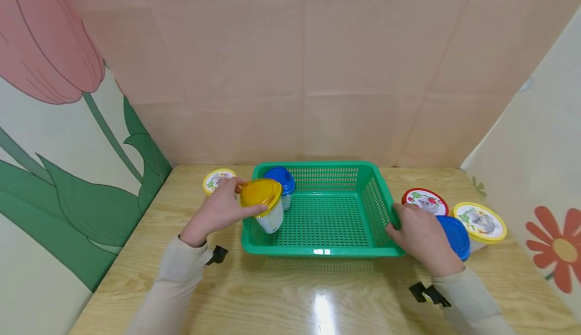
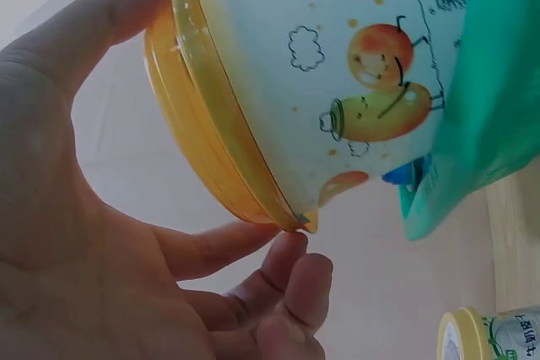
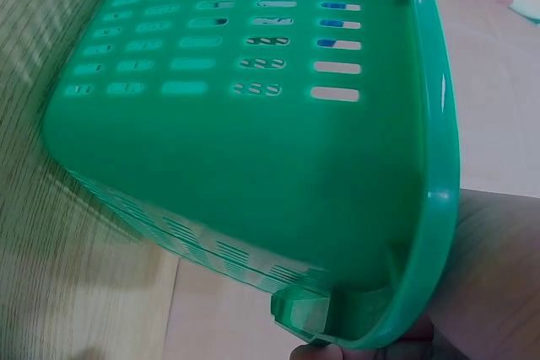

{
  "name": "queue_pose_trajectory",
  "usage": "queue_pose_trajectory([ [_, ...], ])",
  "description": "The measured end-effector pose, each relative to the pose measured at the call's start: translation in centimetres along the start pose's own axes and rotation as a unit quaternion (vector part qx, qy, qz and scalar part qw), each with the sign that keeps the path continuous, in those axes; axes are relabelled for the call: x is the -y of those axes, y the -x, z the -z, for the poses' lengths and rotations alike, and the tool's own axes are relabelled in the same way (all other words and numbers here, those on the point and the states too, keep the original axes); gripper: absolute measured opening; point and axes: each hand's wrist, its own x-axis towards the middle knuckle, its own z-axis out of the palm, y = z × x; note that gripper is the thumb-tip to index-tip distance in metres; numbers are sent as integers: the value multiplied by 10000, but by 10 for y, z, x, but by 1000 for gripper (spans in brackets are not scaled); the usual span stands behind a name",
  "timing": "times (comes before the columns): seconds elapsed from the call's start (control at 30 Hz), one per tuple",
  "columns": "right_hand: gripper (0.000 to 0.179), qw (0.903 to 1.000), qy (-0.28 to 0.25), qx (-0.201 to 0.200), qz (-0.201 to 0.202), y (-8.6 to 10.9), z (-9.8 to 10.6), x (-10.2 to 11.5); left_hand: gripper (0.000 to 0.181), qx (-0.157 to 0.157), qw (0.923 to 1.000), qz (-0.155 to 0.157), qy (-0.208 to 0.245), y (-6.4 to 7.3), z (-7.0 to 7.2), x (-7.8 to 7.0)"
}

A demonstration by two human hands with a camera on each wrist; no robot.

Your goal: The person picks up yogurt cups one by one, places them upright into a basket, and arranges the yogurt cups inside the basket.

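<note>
My left hand (image 1: pixel 220 205) pinches a white cup (image 2: pixel 321 82) by its translucent yellow lid (image 1: pixel 259 192), thumb on one side and fingers on the other. Tilted, the cup overlaps the left end of a green plastic basket (image 1: pixel 290 252) in the head view; fruit cartoons decorate its side. A cup with a blue lid (image 1: pixel 280 177) stands inside the basket at the back left. At the basket's right end, my right hand (image 1: pixel 419 234) grips the rim, and its fingers are mostly hidden by the basket in the right wrist view.
Behind my left hand stands a tub with a yellow-rimmed lid (image 1: pixel 219 179). Right of the basket are a red-rimmed tub (image 1: pixel 425 201), a blue-lidded container (image 1: pixel 456 236) and another yellow-rimmed tub (image 1: pixel 480 221). Walls border the wooden table (image 1: pixel 272 294) at the back and sides.
</note>
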Motion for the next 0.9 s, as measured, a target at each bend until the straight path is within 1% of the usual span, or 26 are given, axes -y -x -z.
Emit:
queue_pose_trajectory([
  [0.27,50,10000,-30,68,-53,1,0,0,85,156,9999,-12,-51,-3,-2,-6],
  [0.5,50,10000,-19,13,-13,0,-1,0,83,330,9994,57,-36,-7,-9,-8],
  [0.7,48,10000,-31,24,-24,0,-1,0,85,389,9990,4,-218,-11,-15,-14],
  [0.9,49,10000,-25,35,-31,0,0,1,85,413,9984,96,-371,-15,-20,-21],
])
